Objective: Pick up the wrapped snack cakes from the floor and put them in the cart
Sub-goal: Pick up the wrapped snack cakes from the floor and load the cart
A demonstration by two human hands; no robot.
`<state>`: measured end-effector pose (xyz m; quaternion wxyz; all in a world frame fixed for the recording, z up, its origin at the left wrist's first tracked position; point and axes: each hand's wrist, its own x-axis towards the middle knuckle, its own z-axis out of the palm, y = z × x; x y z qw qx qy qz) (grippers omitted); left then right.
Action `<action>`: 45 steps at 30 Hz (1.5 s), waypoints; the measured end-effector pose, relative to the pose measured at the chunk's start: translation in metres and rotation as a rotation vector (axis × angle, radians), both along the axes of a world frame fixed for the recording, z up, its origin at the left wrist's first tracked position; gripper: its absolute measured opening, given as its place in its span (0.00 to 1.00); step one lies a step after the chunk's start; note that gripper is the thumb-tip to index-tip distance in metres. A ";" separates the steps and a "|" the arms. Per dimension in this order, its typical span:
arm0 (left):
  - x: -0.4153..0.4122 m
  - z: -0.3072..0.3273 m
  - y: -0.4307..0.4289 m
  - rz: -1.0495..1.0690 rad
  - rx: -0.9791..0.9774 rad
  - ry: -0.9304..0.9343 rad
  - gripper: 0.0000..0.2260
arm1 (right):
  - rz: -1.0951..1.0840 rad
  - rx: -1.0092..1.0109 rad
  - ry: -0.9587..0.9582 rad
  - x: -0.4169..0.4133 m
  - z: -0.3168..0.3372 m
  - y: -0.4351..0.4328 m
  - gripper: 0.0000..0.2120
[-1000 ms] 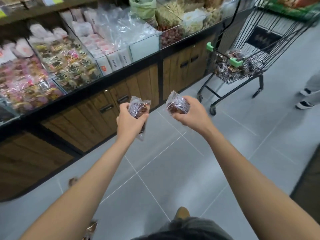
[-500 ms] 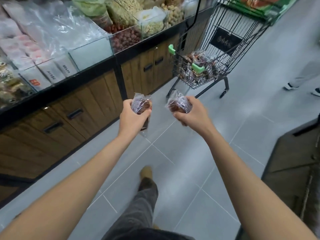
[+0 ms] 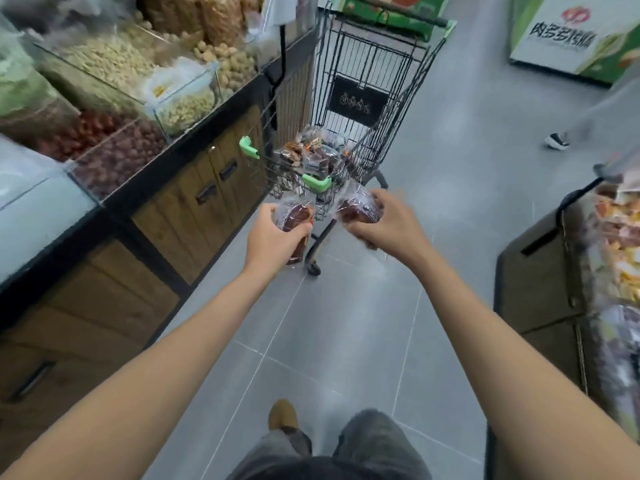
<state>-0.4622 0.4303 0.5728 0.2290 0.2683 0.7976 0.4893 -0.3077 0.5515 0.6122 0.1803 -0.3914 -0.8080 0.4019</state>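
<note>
Out front over the grey tiled floor (image 3: 346,323), both arms stretched forward. Left hand (image 3: 273,233) curled round a dark brown snack cake in clear wrap (image 3: 294,216), wrapper end hanging below the fist. Right hand (image 3: 384,223) gripping a second clear-wrapped brown cake (image 3: 356,209), just beside the first. Both held just short of the near rim of the black wire shopping cart (image 3: 367,64). Heaped in its basket's near end, behind a green plastic handle corner (image 3: 317,181): more wrapped cakes (image 3: 311,154). Along the cart's left side, a wooden-fronted counter (image 3: 194,199).

Left cake (image 3: 293,216), right cake (image 3: 358,210): clear-wrapped, brown, held just before cart (image 3: 367,53) (part-filled).
</note>
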 end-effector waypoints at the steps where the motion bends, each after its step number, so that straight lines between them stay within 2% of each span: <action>1: -0.003 0.001 0.018 -0.023 -0.002 0.010 0.16 | -0.032 0.006 0.018 0.000 0.001 0.015 0.16; 3: -0.009 0.001 0.054 -0.062 -0.001 0.019 0.17 | -0.089 0.012 0.057 0.001 0.000 0.047 0.12; 9: -0.021 -0.020 0.166 -0.104 -0.036 0.030 0.20 | -0.143 0.011 0.032 -0.006 -0.018 0.158 0.12; 14: -0.029 -0.024 0.264 -0.064 -0.061 0.030 0.19 | -0.065 -0.019 0.044 -0.026 -0.023 0.262 0.09; 20: -0.031 -0.024 0.365 0.100 -0.068 -0.080 0.20 | 0.078 -0.087 -0.013 -0.052 -0.026 0.373 0.15; 23: -0.038 -0.030 0.389 0.188 -0.066 -0.101 0.19 | 0.149 -0.067 -0.030 -0.070 -0.026 0.413 0.12; 30: -0.089 -0.055 0.416 0.404 -0.104 -0.186 0.19 | 0.294 -0.012 -0.117 -0.138 -0.047 0.469 0.18; 34: -0.132 -0.074 0.448 0.459 -0.125 -0.222 0.19 | 0.390 -0.040 -0.146 -0.186 -0.065 0.498 0.18; 39: -0.201 -0.097 0.495 0.536 -0.140 -0.341 0.23 | 0.396 -0.039 -0.246 -0.248 -0.083 0.563 0.16; 42: -0.233 -0.110 0.521 0.583 -0.161 -0.433 0.24 | 0.399 -0.108 -0.294 -0.282 -0.091 0.599 0.20; 45: -0.253 -0.119 0.544 0.549 -0.191 -0.436 0.24 | 0.388 -0.113 -0.337 -0.315 -0.101 0.624 0.15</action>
